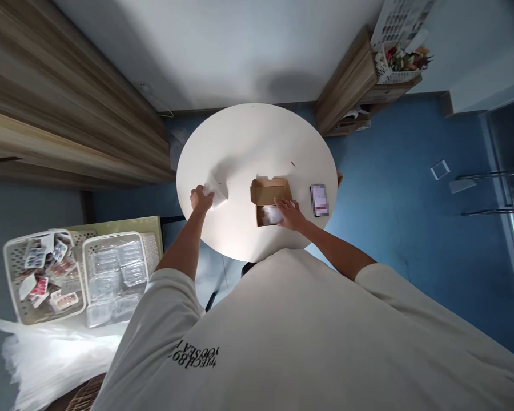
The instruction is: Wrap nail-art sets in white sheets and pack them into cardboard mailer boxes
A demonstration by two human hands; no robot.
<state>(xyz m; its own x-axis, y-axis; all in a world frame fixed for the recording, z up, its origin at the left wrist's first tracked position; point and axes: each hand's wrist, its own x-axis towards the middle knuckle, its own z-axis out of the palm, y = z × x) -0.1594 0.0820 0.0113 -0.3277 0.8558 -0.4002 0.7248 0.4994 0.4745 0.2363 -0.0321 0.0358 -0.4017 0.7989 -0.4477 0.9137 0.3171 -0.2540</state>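
An open brown cardboard box [273,193] stands near the front of the round white table, its lid folded back to the far side. A whitish, translucent packet [271,215] lies inside it. My right hand [292,214] reaches over the box's right side, fingers curled over the packet's right end; the thumb is partly hidden. Over to the left, my left hand [201,198] is closed on the edge of a white, see-through stack of bags or sheets [216,193], which rests on the table. Its exact kind is hard to make out.
A phone [319,200] lies right of the box on the round table [257,131]; a small dark object [293,164] sits farther back. At lower left are one basket of colourful packs [45,277] and another of clear plastic cases [115,274]. A wooden cabinet [346,80] stands back right.
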